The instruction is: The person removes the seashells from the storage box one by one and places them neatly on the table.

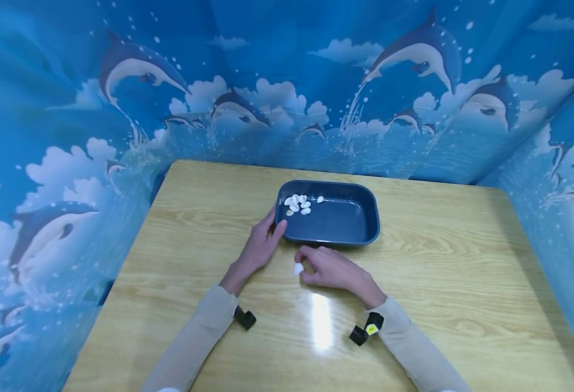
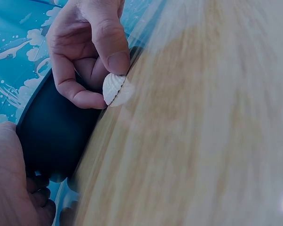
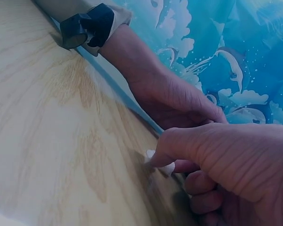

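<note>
A dark blue rectangular basin point(image 1: 338, 222) sits on the table, with several white seashells point(image 1: 294, 207) gathered at its left end. My left hand point(image 1: 258, 245) holds the basin's left side, its thumb at the rim near the front left corner and its fingers along the outer wall. Just in front of the basin, my right hand point(image 1: 333, 270) pinches one white ribbed seashell point(image 2: 113, 88) between thumb and forefinger. That shell stands on edge at the table surface, its tip partly covered by the fingers in the right wrist view.
The wood-grained table point(image 1: 444, 272) reaches out on both sides of the basin. Behind it and to the sides hangs a blue curtain point(image 1: 277, 60) printed with dolphins. Small black devices point(image 1: 245, 317) are strapped at both wrists, over light sleeves.
</note>
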Demonstrator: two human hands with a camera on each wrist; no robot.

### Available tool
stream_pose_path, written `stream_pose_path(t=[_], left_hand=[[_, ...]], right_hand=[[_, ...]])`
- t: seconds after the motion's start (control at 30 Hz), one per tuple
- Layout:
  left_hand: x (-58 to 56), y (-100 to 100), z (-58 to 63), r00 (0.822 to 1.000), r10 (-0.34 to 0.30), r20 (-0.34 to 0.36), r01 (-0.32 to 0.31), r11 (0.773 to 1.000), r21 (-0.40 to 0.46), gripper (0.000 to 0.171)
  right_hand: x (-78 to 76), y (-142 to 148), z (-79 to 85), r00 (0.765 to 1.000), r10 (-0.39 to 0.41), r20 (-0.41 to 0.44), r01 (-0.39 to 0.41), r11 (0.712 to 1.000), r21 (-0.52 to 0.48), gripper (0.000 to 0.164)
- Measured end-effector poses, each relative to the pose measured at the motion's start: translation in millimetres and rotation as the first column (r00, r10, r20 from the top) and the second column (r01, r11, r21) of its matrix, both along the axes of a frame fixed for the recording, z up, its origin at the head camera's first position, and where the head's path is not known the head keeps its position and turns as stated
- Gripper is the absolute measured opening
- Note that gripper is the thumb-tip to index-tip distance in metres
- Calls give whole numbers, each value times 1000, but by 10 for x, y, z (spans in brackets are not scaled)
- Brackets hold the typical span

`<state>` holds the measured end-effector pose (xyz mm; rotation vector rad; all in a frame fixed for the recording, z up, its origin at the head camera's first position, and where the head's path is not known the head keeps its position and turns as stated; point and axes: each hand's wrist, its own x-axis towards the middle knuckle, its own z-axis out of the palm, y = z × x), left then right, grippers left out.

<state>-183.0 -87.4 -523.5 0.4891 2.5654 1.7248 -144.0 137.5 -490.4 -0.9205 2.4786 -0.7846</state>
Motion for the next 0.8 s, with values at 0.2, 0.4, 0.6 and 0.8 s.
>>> stream_pose_path(t=[0.2,0.4,0.6,0.8], left_hand=[[2,-16,-21,1000,3,6,-3,1000,1,60],[8,-26,-29,1000,8,-11,-8,1000,-4,61],[-3,-9,-20,1000,-1,-12,1,1000,7,60],[7,9,-5,1000,-6,15,6,1000,0,60]], right_hand=[[44,-36,102,1000,24,-18,-24,1000,-12,26],[91,-30,324,999,27,-41,-30,997,-73,23],[9,113,536,990,-51,-135,26,983,-184,20],[-260,346,623,956,-226,-188,175,951,-255,16]])
